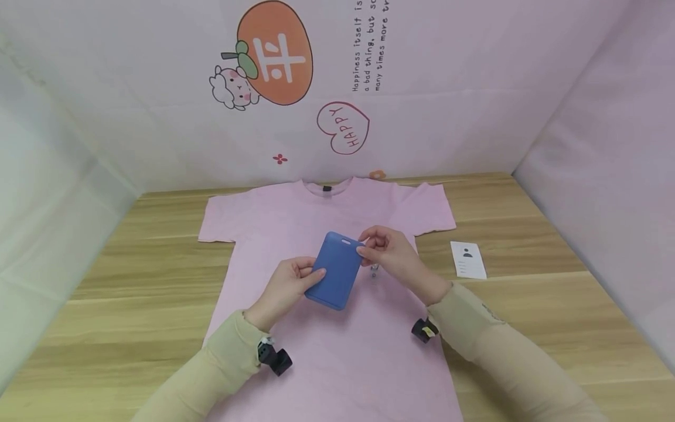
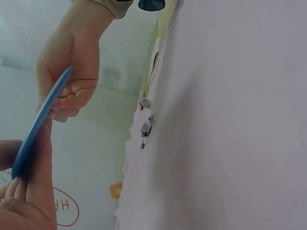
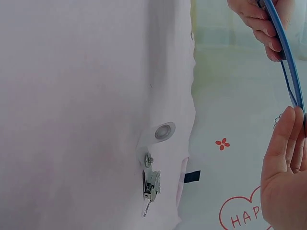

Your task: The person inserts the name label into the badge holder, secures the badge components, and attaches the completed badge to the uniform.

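Note:
A blue card holder [image 1: 337,269] with a slot at its top hangs above a pink T-shirt [image 1: 327,346] that lies flat on the wooden table [image 1: 532,328]. My left hand [image 1: 310,275] grips the holder's lower left edge. My right hand [image 1: 366,247] pinches its upper right edge. In the left wrist view the holder [image 2: 41,122] shows edge-on between both hands. The right wrist view shows its thin edge [image 3: 287,52] too. A small metal clip [image 3: 151,182] with a clear snap strap lies on the shirt beneath the holder.
A white ID card [image 1: 468,259] lies on the table to the right of the shirt. Pale printed cloth walls [image 1: 337,88] close in the table at the back and both sides. Bare wood shows left and right of the shirt.

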`<state>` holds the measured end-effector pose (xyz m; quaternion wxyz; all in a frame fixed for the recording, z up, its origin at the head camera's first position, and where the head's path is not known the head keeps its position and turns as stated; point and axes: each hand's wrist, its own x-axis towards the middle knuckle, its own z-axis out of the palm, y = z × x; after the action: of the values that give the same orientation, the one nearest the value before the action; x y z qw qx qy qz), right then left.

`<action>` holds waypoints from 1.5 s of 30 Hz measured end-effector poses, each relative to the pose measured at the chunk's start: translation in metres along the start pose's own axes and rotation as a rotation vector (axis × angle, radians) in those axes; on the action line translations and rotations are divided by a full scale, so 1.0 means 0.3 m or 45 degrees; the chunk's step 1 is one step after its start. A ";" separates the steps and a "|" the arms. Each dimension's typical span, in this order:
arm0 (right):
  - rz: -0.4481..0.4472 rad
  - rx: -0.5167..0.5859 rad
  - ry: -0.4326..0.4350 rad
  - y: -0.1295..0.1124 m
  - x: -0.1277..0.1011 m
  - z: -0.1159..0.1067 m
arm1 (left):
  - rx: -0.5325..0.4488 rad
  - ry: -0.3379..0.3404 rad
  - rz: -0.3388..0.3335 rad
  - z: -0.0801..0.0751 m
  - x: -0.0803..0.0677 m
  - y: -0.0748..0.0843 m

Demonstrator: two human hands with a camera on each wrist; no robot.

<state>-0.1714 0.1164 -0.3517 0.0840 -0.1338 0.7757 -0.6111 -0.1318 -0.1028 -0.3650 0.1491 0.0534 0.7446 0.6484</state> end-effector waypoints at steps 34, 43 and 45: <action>0.061 0.004 -0.067 0.025 0.009 -0.019 | 0.112 0.020 -0.035 -0.010 0.008 -0.026; 0.105 0.004 -0.038 0.033 0.009 -0.043 | 0.084 -0.192 0.007 -0.022 0.010 -0.035; 0.100 0.005 -0.044 0.032 0.008 -0.047 | 0.084 -0.203 0.012 -0.023 0.009 -0.034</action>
<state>-0.1788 0.1309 -0.3577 0.1216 -0.1136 0.7776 -0.6064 -0.1352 -0.1102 -0.3746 0.2029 0.1131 0.7512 0.6178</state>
